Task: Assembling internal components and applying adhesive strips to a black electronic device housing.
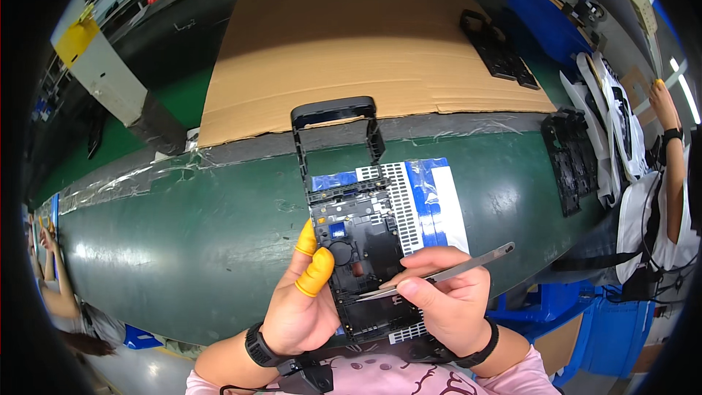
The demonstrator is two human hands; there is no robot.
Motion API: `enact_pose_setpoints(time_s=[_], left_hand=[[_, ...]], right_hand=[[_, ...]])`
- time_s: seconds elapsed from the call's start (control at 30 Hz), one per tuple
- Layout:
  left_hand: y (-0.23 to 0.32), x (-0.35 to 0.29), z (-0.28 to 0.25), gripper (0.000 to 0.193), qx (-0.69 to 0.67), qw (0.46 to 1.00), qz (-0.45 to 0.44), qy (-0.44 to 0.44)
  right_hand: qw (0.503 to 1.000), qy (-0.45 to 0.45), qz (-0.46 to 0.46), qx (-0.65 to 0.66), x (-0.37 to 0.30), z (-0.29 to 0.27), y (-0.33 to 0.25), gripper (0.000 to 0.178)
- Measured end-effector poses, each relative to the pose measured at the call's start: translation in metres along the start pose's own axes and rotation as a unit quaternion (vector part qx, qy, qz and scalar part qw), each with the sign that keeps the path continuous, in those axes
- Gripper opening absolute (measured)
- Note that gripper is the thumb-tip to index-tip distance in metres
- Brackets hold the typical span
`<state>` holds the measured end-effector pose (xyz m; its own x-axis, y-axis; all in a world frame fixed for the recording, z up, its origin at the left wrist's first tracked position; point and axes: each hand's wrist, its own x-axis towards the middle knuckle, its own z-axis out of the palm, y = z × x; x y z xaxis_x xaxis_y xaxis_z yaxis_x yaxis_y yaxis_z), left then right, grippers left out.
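Observation:
My left hand [303, 314], with yellow finger cots on its thumb and a finger, grips the left edge of a black plastic device housing [369, 245]. The housing has a loop-shaped handle at its far end, and small metal and blue parts show inside it. Pinched in my right hand [457, 303] are metal tweezers [482, 257], slanting down to the left. Their tips lie over the lower middle of the housing; whether they touch it I cannot tell. Partly under the housing lies a sheet of small white labels [402, 201], beside blue strips [425, 197].
Brown cardboard [329, 51] covers the far part of the green table [168, 227]. More black housings [501, 47] lie on it and at the right edge. White bags [610, 117] stand at the right, near another person's arm [669, 124]. A white post [110, 69] rises at left.

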<state>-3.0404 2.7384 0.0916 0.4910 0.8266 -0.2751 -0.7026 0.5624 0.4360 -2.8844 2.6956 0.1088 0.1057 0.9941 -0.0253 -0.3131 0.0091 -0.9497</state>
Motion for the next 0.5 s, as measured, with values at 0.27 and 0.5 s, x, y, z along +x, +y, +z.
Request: enact_pose_setpoints(time_s=[0.27,0.5], left_hand=[[0.0032,-0.0048,0.0028,0.053,0.039,0.999,0.021,0.007],[0.0049,-0.0055,0.0021,0.053,0.029,0.999,0.022,-0.003]], right_hand=[[1.000,0.025,-0.016,-0.003,-0.0037,0.0043,0.0081,0.019],[0.999,0.015,-0.026,-0.020,-0.0011,0.0058,0.0075,0.019]])
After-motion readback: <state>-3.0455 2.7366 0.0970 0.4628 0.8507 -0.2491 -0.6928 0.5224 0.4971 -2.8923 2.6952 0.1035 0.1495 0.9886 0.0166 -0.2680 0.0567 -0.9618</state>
